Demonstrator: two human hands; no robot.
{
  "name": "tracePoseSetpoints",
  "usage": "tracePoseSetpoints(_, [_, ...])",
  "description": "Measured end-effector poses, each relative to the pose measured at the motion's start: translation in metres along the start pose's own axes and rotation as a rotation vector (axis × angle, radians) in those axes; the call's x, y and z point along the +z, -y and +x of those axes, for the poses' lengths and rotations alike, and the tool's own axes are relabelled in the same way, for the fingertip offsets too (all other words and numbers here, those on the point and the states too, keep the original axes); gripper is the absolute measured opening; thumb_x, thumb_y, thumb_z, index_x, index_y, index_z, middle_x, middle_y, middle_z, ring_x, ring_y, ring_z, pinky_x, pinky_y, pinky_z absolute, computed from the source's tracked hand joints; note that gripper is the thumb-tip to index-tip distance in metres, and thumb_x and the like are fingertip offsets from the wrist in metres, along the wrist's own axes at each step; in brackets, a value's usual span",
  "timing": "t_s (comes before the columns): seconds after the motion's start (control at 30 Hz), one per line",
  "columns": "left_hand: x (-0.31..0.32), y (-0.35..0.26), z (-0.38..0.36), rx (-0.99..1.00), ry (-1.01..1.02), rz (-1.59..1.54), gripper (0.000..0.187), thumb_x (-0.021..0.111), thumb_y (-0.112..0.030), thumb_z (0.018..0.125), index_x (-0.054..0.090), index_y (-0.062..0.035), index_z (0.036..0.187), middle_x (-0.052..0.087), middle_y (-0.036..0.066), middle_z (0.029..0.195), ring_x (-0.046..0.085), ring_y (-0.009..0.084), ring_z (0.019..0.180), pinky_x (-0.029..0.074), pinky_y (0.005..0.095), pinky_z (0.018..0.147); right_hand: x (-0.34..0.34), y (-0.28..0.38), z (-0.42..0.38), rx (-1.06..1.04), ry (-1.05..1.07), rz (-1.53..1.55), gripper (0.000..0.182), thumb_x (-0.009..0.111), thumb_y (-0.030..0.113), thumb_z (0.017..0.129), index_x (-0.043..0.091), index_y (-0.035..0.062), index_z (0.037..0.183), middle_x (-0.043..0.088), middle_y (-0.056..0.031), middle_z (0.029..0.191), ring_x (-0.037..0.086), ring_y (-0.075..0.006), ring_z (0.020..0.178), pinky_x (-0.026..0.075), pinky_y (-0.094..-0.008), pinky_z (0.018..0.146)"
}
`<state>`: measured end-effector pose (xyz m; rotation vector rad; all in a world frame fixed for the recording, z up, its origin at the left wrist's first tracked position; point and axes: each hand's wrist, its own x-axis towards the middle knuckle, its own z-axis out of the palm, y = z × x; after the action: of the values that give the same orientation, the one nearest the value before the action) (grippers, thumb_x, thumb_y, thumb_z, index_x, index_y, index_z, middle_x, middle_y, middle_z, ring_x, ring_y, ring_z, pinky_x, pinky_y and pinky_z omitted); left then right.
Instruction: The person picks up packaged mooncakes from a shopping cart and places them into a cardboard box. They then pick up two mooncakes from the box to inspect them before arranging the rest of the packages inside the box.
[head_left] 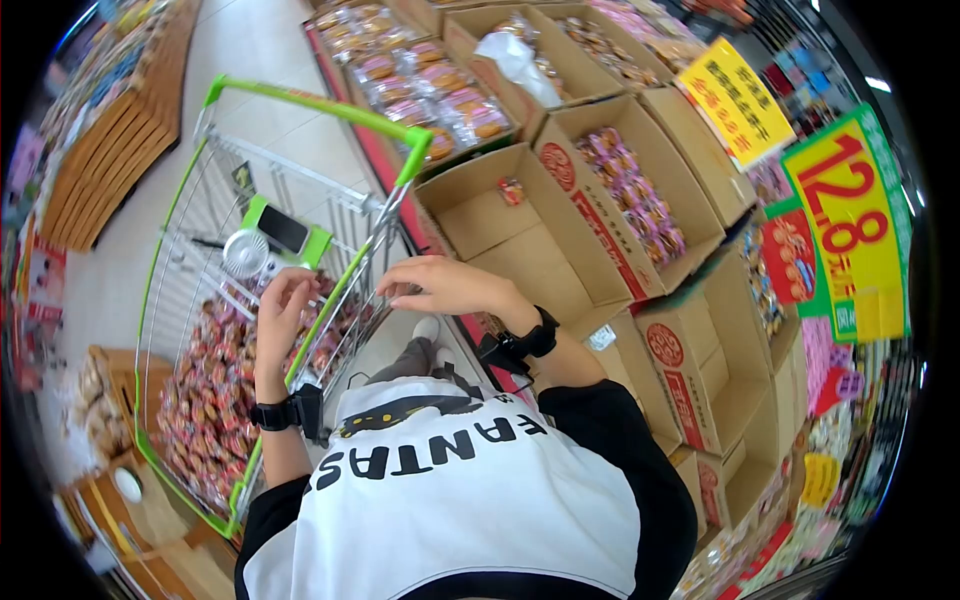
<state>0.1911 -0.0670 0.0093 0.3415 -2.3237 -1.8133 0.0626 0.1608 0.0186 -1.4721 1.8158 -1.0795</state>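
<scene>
My left hand [287, 297] is over the near side of a green-framed shopping cart [150, 290], its fingers loosely bent and nothing visible in them. Below it, the cart holds a heap of small red-wrapped packaged snacks [215, 350]. My right hand [432, 284] hovers between the cart and the cardboard boxes, palm down, fingers loosely stretched and holding nothing. Close by is an open cardboard box [500, 225] with a single red packet [511, 191] inside. A phone [283, 229] and a small white fan [245, 254] sit at the cart's handle end.
More cardboard boxes hold packaged snacks, including a purple-wrapped row [632, 195] and wrapped buns [430, 90]. Yellow and green price signs [845, 225] stand at the right. A slatted wooden display [125, 150] lies across the tiled aisle [235, 45].
</scene>
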Motion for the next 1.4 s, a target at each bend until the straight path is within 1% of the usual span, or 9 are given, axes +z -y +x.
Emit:
tracePoseSetpoints(0.1, [-0.024,0.01,-0.031,-0.017,-0.093,-0.013,0.014,0.046,-0.006,0.085,0.055,-0.0007,0.094,0.057,0.002,0.082,0.051,0.0074,0.07,0.041,0.0197,0.064,0.016,0.002,0.018,-0.144,0.016,0.084,0.02,0.056,0.012,0.078,0.054,0.0023,0.095,0.056,-0.0096,0.085,0.057,-0.0205,0.08,0.045,-0.031,0.073])
tracePoseSetpoints(0.3, [-0.077,0.024,-0.082,-0.057,-0.408,0.051,0.015,0.047,-0.007,0.083,0.055,0.0004,0.093,0.056,0.003,0.08,0.051,0.0093,0.073,0.042,0.0225,0.067,0.045,0.009,0.041,-0.231,0.092,0.098,0.022,0.057,0.011,0.078,0.055,0.0016,0.098,0.058,-0.0108,0.087,0.057,-0.0202,0.081,0.045,-0.0303,0.072])
tracePoseSetpoints(0.57, [-0.143,0.062,-0.097,-0.124,-0.611,0.128,0.015,0.048,-0.006,0.081,0.055,0.0016,0.091,0.057,0.004,0.083,0.053,0.0097,0.072,0.043,0.0235,0.063,0.06,0.015,0.06,-0.053,0.087,0.177,0.019,0.055,0.008,0.079,0.056,0.0026,0.097,0.057,-0.0093,0.09,0.058,-0.0182,0.083,0.046,-0.0282,0.073])
tracePoseSetpoints(0.63, [-0.156,0.07,-0.097,-0.126,-0.625,0.159,0.015,0.048,-0.007,0.081,0.055,0.0015,0.09,0.057,0.004,0.082,0.053,0.0096,0.071,0.043,0.0237,0.063,0.063,0.019,0.072,-0.035,0.07,0.181,0.019,0.054,0.007,0.08,0.056,0.0022,0.098,0.059,-0.0071,0.092,0.057,-0.0144,0.082,0.046,-0.0262,0.071])
tracePoseSetpoints(1.1, [-0.169,0.129,-0.076,-0.222,-0.407,0.166,0.016,0.05,-0.01,0.079,0.055,-0.0009,0.091,0.057,0.006,0.076,0.055,0.0136,0.067,0.044,0.0261,0.061,0.126,0.035,0.158,-0.094,0.304,0.109,0.018,0.054,0.009,0.079,0.054,0.001,0.095,0.057,-0.0105,0.085,0.058,-0.0186,0.078,0.046,-0.0289,0.07])
tracePoseSetpoints(1.17, [-0.166,0.129,-0.07,-0.211,-0.394,0.133,0.017,0.05,-0.011,0.08,0.054,-0.001,0.092,0.057,0.007,0.078,0.056,0.0144,0.068,0.046,0.0273,0.062,0.141,0.03,0.171,-0.073,0.343,0.095,0.019,0.054,0.011,0.079,0.055,0.0005,0.095,0.057,-0.0119,0.085,0.058,-0.0205,0.078,0.046,-0.0301,0.069])
tracePoseSetpoints(1.23, [-0.169,0.143,-0.06,-0.357,-0.255,0.111,0.016,0.049,-0.011,0.082,0.053,0.0,0.092,0.056,0.005,0.08,0.055,0.0123,0.071,0.044,0.0265,0.064,0.158,0.021,0.186,-0.094,0.366,0.077,0.02,0.055,0.012,0.079,0.055,0.0009,0.095,0.056,-0.013,0.088,0.058,-0.0234,0.078,0.046,-0.0314,0.069])
tracePoseSetpoints(1.37, [-0.171,0.148,-0.046,-0.37,-0.093,0.141,0.017,0.049,-0.013,0.081,0.053,0.0005,0.091,0.055,0.006,0.082,0.054,0.013,0.07,0.045,0.0276,0.063,0.193,0.0,0.211,-0.068,0.342,-0.093,0.032,0.058,0.021,0.075,0.054,0.0005,0.1,0.055,-0.0163,0.091,0.055,-0.0291,0.083,0.043,-0.0356,0.074])
tracePoseSetpoints(1.4, [-0.172,0.171,-0.042,-0.335,-0.076,0.141,0.019,0.048,-0.015,0.082,0.052,0.001,0.091,0.055,0.007,0.082,0.054,0.0145,0.07,0.045,0.0286,0.063,0.202,-0.005,0.217,-0.033,0.353,-0.103,0.038,0.057,0.023,0.075,0.052,-0.0008,0.104,0.053,-0.0189,0.094,0.052,-0.0322,0.089,0.041,-0.0378,0.078])
